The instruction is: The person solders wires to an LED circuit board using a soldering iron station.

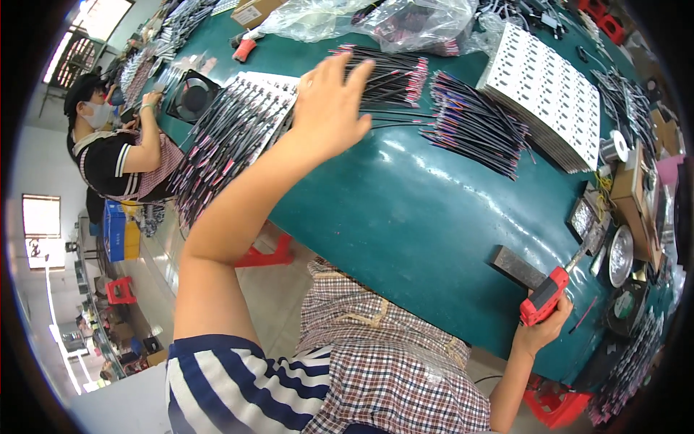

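Observation:
My left hand [329, 105] is stretched out at the far side of the bench, its fingers spread above several black wires with red ends. A bundle of these black wires [390, 76] lies just past the fingers, and a second wire bundle [477, 123] with red and blue ends is to its right. A few loose wires run between that bundle and my hand. My right hand [546, 325] is wrapped round the handle of a red and black soldering gun [546, 295], whose tip points away to the upper right. Below its nose sits a dark grey metal block [517, 267].
Left of my left arm, a white board [278, 87] carries rows of black cables. Stacked white perforated boards [546, 90] stand at the back right. A solder spool [614, 147], a metal dish [620, 254] and a cardboard box [636, 202] crowd the right. A masked co-worker [119, 148] works at far left beside a fan [192, 96].

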A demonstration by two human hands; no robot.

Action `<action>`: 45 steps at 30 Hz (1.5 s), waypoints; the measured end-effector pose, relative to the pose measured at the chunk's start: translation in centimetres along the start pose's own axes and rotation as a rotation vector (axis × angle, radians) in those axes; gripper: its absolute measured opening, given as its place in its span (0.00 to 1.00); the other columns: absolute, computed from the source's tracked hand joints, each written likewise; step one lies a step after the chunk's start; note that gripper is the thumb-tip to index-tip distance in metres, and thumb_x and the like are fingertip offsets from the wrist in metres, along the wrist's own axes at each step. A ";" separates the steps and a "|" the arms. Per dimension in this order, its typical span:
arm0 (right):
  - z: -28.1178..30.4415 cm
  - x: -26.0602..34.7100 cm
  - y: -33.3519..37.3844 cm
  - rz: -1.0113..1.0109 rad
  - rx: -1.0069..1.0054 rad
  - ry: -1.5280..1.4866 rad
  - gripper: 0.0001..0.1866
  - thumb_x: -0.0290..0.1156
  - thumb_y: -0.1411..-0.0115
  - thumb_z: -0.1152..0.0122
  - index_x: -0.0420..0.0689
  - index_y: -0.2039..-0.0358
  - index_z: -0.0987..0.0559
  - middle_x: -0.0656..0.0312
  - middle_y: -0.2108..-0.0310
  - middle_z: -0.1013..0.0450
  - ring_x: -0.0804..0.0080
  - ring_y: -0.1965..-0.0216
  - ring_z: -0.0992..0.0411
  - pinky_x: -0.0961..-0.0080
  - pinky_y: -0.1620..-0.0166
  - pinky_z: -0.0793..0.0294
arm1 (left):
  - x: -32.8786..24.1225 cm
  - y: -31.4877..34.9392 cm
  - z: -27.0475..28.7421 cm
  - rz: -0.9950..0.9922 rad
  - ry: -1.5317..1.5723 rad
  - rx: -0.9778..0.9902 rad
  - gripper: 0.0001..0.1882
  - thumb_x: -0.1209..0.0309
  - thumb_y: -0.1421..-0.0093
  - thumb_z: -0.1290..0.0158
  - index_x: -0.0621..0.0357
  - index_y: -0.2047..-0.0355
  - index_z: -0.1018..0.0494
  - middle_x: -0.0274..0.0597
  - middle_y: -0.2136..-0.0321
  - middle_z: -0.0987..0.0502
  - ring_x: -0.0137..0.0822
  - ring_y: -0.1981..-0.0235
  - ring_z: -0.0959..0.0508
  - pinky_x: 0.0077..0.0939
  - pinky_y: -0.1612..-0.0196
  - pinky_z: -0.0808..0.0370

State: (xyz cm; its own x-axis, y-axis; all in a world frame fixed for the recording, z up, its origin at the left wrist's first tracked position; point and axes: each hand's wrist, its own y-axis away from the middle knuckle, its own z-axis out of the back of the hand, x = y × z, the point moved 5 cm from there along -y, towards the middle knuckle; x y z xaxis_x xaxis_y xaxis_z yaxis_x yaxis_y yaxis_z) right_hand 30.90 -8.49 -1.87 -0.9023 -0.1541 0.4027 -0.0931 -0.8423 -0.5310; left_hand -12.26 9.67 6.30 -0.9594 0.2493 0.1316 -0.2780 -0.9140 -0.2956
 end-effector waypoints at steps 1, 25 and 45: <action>0.1 -0.2 0.2 0.003 -0.013 0.005 0.32 0.18 0.53 0.25 0.40 0.49 0.31 0.51 0.59 0.29 0.50 0.57 0.28 0.63 0.54 0.27 | 1.4 1.4 0.5 0.161 -0.106 0.029 0.44 0.55 0.49 0.35 0.49 0.34 0.40 0.53 0.37 0.38 0.52 0.35 0.37 0.54 0.38 0.39; -0.6 -0.6 0.4 -0.039 -0.006 -0.029 0.27 0.20 0.52 0.28 0.39 0.53 0.30 0.49 0.54 0.24 0.48 0.57 0.26 0.55 0.44 0.27 | -9.4 -9.2 -0.4 -0.269 0.270 -0.199 0.28 0.61 0.42 0.38 0.59 0.44 0.30 0.51 0.42 0.29 0.51 0.42 0.28 0.41 0.41 0.30; -1.7 1.4 -1.1 0.040 0.007 -0.108 0.31 0.21 0.55 0.26 0.41 0.53 0.35 0.50 0.54 0.24 0.50 0.62 0.29 0.52 0.41 0.28 | -14.8 -9.4 3.0 -0.469 0.110 -0.629 0.08 0.78 0.53 0.42 0.53 0.71 0.22 0.34 0.68 0.23 0.37 0.65 0.24 0.33 0.64 0.28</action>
State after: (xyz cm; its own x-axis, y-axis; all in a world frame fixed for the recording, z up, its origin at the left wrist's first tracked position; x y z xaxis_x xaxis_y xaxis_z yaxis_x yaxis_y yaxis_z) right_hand 29.06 -6.89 -1.99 -0.8546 -0.2422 0.4592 -0.0545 -0.8378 -0.5432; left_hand 4.69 13.59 9.98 -0.7258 0.6236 0.2905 -0.5972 -0.3615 -0.7161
